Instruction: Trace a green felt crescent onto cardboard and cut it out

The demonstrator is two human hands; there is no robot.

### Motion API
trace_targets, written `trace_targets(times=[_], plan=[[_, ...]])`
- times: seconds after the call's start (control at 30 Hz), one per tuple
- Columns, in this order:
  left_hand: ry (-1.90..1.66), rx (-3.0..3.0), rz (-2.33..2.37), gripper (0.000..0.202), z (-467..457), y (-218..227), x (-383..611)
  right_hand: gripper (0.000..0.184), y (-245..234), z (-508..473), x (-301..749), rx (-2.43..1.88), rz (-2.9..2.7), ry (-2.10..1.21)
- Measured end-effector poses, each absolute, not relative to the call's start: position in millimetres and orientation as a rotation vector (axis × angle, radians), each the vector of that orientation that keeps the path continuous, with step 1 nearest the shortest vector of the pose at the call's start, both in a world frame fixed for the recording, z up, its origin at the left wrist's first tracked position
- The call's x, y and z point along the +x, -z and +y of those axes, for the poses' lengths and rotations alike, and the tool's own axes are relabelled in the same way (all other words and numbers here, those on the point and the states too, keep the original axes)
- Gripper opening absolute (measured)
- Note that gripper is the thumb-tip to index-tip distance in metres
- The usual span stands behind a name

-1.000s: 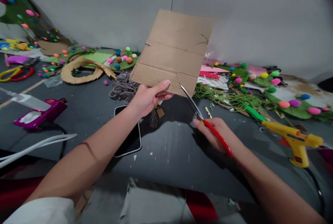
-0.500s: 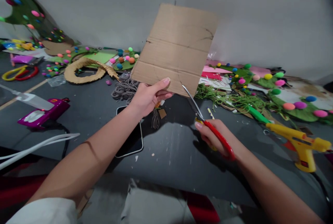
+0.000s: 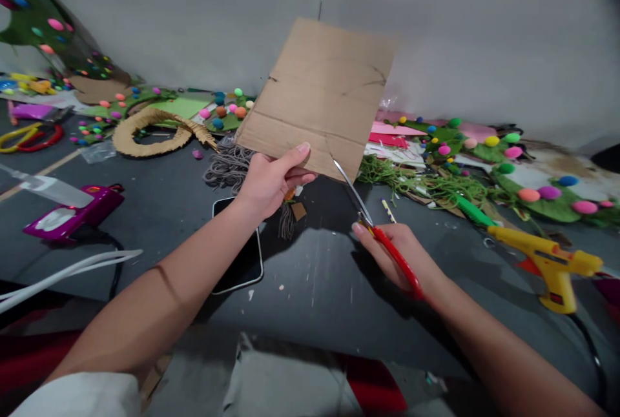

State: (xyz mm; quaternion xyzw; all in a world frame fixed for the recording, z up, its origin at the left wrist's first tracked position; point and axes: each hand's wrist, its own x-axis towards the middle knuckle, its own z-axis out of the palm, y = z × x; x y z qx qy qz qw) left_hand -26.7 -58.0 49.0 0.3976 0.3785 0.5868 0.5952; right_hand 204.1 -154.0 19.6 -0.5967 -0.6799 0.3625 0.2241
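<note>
My left hand (image 3: 269,182) pinches the lower edge of a brown cardboard sheet (image 3: 322,94) and holds it upright over the dark table (image 3: 320,275). A faint pencil line is drawn on the sheet. My right hand (image 3: 393,252) grips red-handled scissors (image 3: 372,226), fingers closed through the handles. The blades point up and left, and their tips meet the cardboard's bottom edge just right of my left thumb.
A black phone (image 3: 241,255) lies under my left forearm. A yellow glue gun (image 3: 547,262) sits at the right, a purple glue gun (image 3: 72,210) at the left. Grey yarn (image 3: 227,168), a brown woven ring (image 3: 150,133), green felt with pompoms (image 3: 533,191) and green shreds (image 3: 416,181) line the wall.
The cardboard has tilted and dropped slightly to the left. My right hand and the scissors shifted a little left with the blades still at its bottom edge.
</note>
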Motion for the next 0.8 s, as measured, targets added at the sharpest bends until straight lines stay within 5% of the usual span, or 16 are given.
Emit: trace_targets(times=[0.4, 0.8], plan=[[-1.684, 0.793, 0.965, 0.012, -25, -57, -65, 0.074, -27, -151, 208, -1.639, -1.791, -1.136], [-1.499, 1.092, 0.868, 0.03, -46, -49, -42, 0.074, -34, -148, 220, -1.573, -1.786, -1.428]])
